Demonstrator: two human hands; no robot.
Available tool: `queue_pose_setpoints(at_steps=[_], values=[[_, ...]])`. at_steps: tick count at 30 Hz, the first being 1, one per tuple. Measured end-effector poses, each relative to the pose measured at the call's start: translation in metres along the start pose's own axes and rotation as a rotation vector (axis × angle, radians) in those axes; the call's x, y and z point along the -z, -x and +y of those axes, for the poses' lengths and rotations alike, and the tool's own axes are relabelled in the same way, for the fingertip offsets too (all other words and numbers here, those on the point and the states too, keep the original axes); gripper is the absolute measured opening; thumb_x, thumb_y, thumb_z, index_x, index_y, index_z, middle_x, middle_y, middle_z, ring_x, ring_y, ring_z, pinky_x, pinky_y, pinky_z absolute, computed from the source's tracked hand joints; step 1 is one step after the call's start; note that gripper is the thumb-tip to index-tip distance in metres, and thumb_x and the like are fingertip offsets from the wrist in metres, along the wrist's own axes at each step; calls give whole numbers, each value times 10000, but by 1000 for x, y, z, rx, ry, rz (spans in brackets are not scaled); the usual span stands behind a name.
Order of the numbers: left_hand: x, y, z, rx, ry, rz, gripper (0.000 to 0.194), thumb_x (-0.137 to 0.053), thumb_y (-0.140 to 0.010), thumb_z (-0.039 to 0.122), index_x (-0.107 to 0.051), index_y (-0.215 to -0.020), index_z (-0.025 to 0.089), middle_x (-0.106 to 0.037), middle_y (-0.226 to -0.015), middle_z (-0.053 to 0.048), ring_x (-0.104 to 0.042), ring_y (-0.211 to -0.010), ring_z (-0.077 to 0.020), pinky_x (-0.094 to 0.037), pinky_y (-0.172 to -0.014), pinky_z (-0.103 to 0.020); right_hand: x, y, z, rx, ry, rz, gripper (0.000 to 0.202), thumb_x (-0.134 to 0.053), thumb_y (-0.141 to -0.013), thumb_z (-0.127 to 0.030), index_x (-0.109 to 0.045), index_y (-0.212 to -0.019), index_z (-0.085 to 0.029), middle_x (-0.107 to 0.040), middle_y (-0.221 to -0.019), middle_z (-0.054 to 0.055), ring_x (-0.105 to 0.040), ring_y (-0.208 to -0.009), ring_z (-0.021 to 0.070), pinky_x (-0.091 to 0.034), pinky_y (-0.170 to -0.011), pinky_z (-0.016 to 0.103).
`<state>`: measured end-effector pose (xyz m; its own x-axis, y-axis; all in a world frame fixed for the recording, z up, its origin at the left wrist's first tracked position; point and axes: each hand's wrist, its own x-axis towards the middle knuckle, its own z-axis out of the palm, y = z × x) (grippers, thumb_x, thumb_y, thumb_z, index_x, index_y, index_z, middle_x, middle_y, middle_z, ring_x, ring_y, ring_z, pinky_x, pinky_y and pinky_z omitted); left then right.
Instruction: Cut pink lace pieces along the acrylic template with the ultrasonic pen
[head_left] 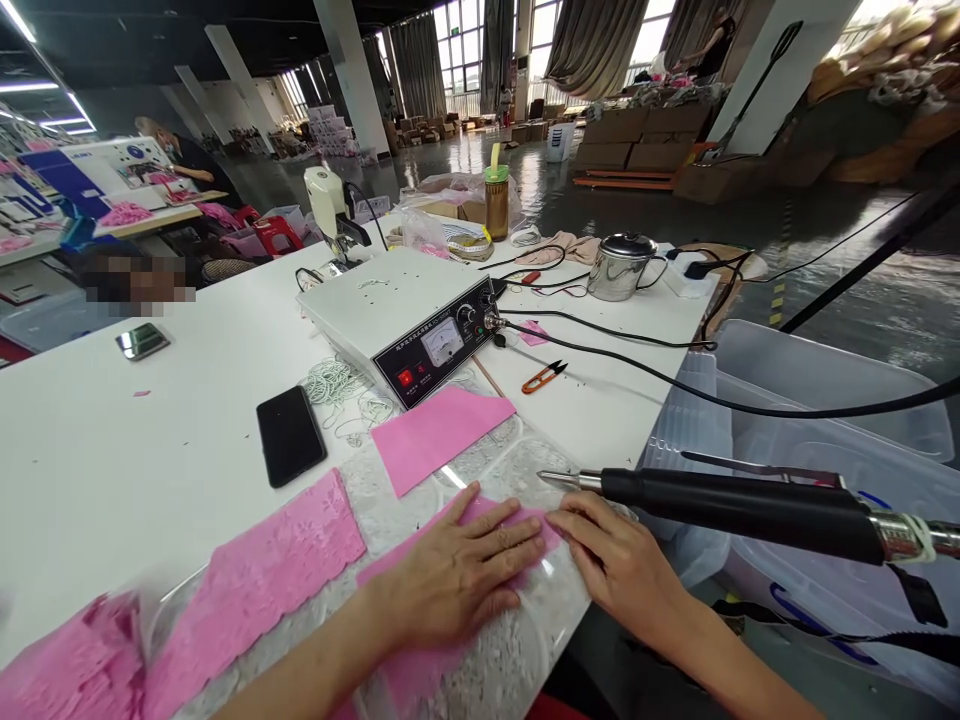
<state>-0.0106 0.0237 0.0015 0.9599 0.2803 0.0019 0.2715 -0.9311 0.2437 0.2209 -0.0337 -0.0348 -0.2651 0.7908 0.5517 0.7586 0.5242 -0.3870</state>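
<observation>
My left hand (pixel 465 570) lies flat with its fingers spread on a pink fabric piece (pixel 427 665), pressing it to a clear, marked sheet (pixel 517 655) on the table. At the right end of this piece, the fingertips of my right hand (pixel 622 555) pinch the fabric's edge. Just above the right hand extends a black-handled, pen-like tool (pixel 739 512) with a pointed metal tip, the hand not wrapped round it. Another smooth pink piece (pixel 442 435) lies beyond my left hand. To the left are a textured pink lace strip (pixel 281 560) and a bunched pink pile (pixel 75 665).
A white control box (pixel 390 300) with a meter stands on the white table (pixel 97 450). Around it are a black phone (pixel 291 435), orange thread snips (pixel 544 377), tangled thread (pixel 334 385), cables and a metal mug (pixel 619 268). Clear plastic bins (pixel 825 430) stand at right.
</observation>
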Motion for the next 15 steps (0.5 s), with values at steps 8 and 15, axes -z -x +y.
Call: queue_pose_setpoints(at_steps=[8,15], values=[[1,-3,1,-8,0,-17,555,-437,-1030,360,-256,-1531,204,-345,-1541,-50,-277,-1450,-257,6,-1211,-519,-1,0,-3,-13,-5,40,345,-441,-869,-29,-656,-1070,-208,-669,-923,72,-684,-832,182,-580,-680,285],[1,-1,1,-2,19,-21,562,-431,-1031,350,-235,-1537,200,-334,-1547,-68,-260,-1458,-247,-9,-1212,-514,-1,3,-3,-11,8,66,301,-438,-875,-27,-675,-948,-196,-674,-896,70,-686,-788,162,-573,-661,262]])
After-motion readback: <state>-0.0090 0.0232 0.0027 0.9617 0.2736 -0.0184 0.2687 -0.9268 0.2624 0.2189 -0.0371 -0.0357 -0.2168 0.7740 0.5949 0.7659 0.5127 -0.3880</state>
